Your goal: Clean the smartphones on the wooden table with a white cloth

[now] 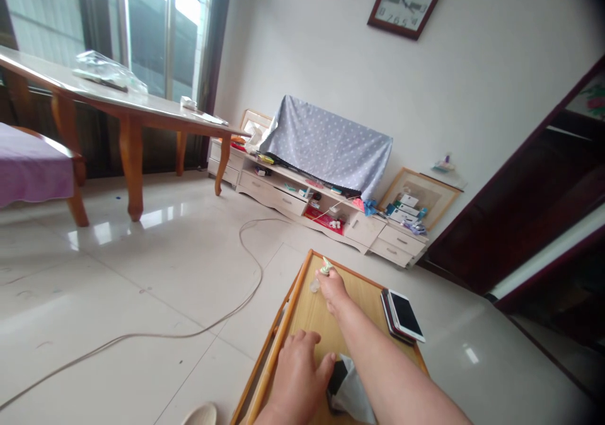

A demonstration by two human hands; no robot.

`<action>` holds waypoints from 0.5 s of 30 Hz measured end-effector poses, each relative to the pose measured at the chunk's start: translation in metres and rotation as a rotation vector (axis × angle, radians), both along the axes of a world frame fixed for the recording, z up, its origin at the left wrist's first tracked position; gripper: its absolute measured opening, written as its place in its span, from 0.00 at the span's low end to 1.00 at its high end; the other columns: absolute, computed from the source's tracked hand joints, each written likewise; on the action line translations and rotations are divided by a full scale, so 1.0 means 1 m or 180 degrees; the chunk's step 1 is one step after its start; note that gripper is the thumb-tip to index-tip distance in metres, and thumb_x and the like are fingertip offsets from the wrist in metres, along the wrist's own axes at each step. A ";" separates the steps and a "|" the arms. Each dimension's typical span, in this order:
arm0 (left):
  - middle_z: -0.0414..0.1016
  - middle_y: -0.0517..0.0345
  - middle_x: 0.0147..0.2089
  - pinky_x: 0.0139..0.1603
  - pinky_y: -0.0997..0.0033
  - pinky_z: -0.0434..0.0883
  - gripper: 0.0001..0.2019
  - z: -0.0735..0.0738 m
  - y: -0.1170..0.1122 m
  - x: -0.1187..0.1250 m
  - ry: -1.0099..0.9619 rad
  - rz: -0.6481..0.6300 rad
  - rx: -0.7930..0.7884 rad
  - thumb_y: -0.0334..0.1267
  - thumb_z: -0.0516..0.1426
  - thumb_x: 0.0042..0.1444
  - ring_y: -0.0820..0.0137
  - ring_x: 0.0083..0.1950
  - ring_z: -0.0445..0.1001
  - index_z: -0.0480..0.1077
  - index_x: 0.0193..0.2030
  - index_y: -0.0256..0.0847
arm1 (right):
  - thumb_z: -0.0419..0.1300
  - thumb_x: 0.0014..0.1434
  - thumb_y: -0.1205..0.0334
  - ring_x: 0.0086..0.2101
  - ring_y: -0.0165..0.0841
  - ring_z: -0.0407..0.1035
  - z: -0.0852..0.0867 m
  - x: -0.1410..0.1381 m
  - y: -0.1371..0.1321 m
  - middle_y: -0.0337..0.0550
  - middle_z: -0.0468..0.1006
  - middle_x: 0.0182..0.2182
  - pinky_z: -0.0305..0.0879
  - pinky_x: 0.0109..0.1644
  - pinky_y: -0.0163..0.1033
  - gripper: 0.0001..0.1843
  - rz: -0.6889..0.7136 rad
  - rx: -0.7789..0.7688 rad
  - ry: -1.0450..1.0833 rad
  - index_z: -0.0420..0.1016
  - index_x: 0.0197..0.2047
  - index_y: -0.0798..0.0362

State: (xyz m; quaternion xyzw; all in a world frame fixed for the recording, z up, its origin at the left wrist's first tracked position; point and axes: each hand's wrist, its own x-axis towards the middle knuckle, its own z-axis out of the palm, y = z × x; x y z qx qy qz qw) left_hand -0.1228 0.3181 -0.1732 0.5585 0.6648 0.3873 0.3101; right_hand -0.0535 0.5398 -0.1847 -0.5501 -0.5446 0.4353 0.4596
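Observation:
My right hand (333, 289) reaches to the far end of a small wooden table (302, 314) and its fingers are closed round a small pale green and white item (326, 265). A small clear thing (314, 285) lies on the table just left of that hand. My left hand (300, 374) rests palm down on the near part of the table, fingers spread, thumb beside a black object and a crumpled white plastic wrapper (352, 390).
Two stacked phones (403, 316) lie at the table's right edge. A white cable (198, 330) snakes over the tiled floor. A low TV cabinet (326, 214) with a cloth-covered screen stands at the wall. A big wooden table (127, 106) and purple-cushioned chair (33, 166) are at the left.

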 end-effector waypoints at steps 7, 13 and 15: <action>0.76 0.53 0.50 0.54 0.62 0.65 0.19 -0.001 0.000 0.000 -0.0008 -0.0004 0.0001 0.51 0.55 0.59 0.58 0.54 0.71 0.74 0.51 0.44 | 0.66 0.48 0.53 0.35 0.34 0.74 -0.006 -0.006 0.011 0.39 0.79 0.35 0.70 0.39 0.37 0.26 0.0019 0.0061 -0.0216 0.76 0.51 0.51; 0.76 0.52 0.50 0.54 0.62 0.65 0.20 0.000 0.001 0.000 -0.0036 -0.0011 -0.0044 0.51 0.56 0.58 0.58 0.54 0.71 0.75 0.51 0.44 | 0.65 0.49 0.52 0.35 0.34 0.74 -0.008 -0.014 0.022 0.39 0.80 0.36 0.70 0.40 0.38 0.24 0.0019 0.0148 -0.0311 0.76 0.50 0.48; 0.76 0.51 0.51 0.54 0.61 0.65 0.20 0.001 0.001 -0.001 -0.0038 -0.0023 -0.0073 0.51 0.56 0.58 0.58 0.54 0.71 0.75 0.52 0.43 | 0.64 0.48 0.53 0.35 0.34 0.73 -0.009 -0.013 0.026 0.37 0.80 0.36 0.70 0.40 0.38 0.24 0.0007 0.0169 -0.0337 0.76 0.50 0.47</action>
